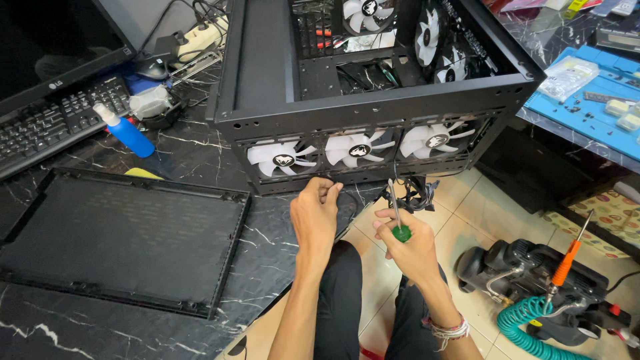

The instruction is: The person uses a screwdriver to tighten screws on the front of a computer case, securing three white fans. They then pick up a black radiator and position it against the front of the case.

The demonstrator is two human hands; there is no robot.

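A black open computer case (373, 100) lies on the dark marble table (200, 150), with three white fans (358, 148) along its near side. My left hand (315, 212) pinches at the case's lower edge under the middle fan. My right hand (410, 245) grips a green-handled screwdriver (397, 217), its shaft pointing up toward the case edge beside a bundle of black cables (415, 193).
A black removed side panel (120, 237) lies flat at left. A blue spray bottle (125, 132), keyboard (53, 123) and monitor stand behind it. A blue mat (587, 100) with small parts lies at right. On the tiled floor sits a compressor (533, 277) with a teal coiled hose.
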